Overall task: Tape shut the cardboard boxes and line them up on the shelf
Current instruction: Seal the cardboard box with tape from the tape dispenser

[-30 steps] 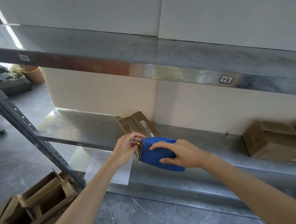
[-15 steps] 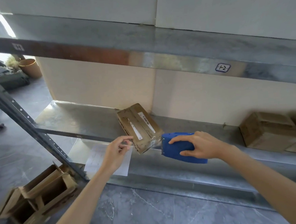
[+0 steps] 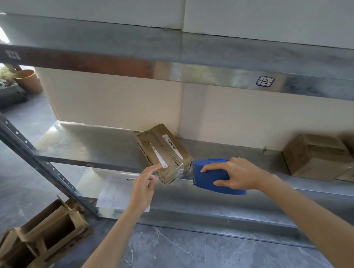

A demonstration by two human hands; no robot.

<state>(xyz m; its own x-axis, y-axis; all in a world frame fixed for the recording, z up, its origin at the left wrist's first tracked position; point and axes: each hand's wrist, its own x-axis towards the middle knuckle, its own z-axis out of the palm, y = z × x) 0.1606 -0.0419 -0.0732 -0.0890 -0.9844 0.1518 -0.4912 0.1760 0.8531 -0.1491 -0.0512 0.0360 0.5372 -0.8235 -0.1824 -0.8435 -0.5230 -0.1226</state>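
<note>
Head view: the small brown cardboard box [image 3: 165,153] sits on the lower grey metal shelf [image 3: 78,145], turned at an angle, flaps closed, 2 white labels on top. The left hand [image 3: 143,184] reaches in with its index fingertip [image 3: 159,166] touching the box's near left edge; that grip holds nothing, the other fingers loosely bent. The right hand [image 3: 235,176] has its grip wrapped round a blue plastic tape dispenser [image 3: 212,177], whose nose is just beside the box's near right corner. Whether tape runs between them, I cannot tell. Further right on the same shelf, more brown cardboard boxes [image 3: 318,155], well apart. A white paper sheet [image 3: 113,188] lies at the shelf's front, left of the hand. An open cardboard carton [image 3: 43,237] stands on the floor.
</note>
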